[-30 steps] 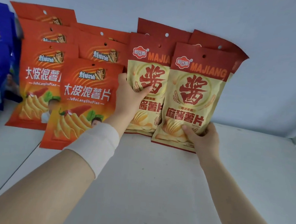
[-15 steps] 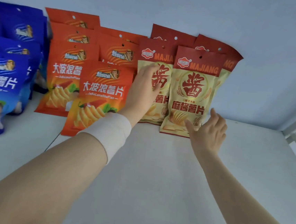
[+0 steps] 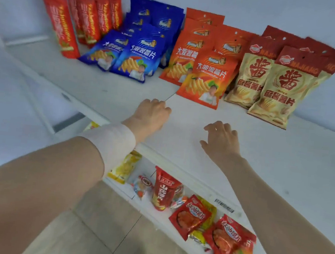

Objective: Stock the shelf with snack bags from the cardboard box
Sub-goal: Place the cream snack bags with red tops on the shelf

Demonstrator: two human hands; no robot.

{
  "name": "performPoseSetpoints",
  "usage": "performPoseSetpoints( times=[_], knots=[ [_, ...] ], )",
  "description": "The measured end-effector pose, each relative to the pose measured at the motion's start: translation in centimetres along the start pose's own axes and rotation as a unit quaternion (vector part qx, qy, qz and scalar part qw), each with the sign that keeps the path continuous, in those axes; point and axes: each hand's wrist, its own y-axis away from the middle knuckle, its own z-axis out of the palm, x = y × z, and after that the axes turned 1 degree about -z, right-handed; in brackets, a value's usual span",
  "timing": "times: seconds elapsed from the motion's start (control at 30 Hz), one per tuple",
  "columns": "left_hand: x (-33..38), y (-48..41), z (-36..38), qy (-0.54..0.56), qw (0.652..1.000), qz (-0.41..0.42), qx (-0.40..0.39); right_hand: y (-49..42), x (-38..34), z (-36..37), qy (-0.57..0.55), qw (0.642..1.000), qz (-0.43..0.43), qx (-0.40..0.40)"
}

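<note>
Upper shelf [image 3: 262, 156]: white, stocked along the back wall. From 10 to 2 o'clock stand four groups of snack bags, upright or leaning back: tall red bags [image 3: 60, 22], blue bags [image 3: 136, 58], orange bags [image 3: 206, 77], and cream-and-red bags [image 3: 279, 86]. The front cream-and-red bag touches its neighbour.

Lower shelf [image 3: 128, 193], 5 o'clock: mixed red and yellow packets [image 3: 190, 217] lie loosely.

Left hand [image 3: 151, 115], centre frame: over the bare shelf board, fingers curled under, holding nothing, just short of the front orange bag. Right hand [image 3: 221, 140], at 4 o'clock from it: fingers spread and relaxed, empty, well apart from the cream-and-red bags. A white wristband [image 3: 110, 141] wraps the left wrist.
</note>
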Motion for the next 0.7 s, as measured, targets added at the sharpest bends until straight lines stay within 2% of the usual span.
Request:
performPoseSetpoints(
  times=[0.17,0.3,0.4,0.5,0.7],
  knots=[
    [-9.4,12.9,2.1,-0.015,0.993,-0.105,-0.06,2.5,-12.7,-1.5,0.006,0.993,-0.121,0.009],
    [-16.9,24.1,4.9,-0.015,0.973,-0.203,-0.112,5.1,-24.8,-1.8,0.046,0.973,-0.226,0.013],
    [-22.4,33.5,7.7,0.018,0.949,-0.277,-0.147,7.9,-35.0,-1.3,0.077,0.951,-0.299,0.024],
    [-27.4,43.8,11.2,0.078,0.922,-0.349,-0.151,11.7,-45.6,-0.1,0.078,0.924,-0.373,0.028],
    [-34.5,63.0,19.1,0.12,0.856,-0.462,-0.2,20.8,-64.8,5.2,0.084,0.877,-0.473,-0.033]
  ],
)
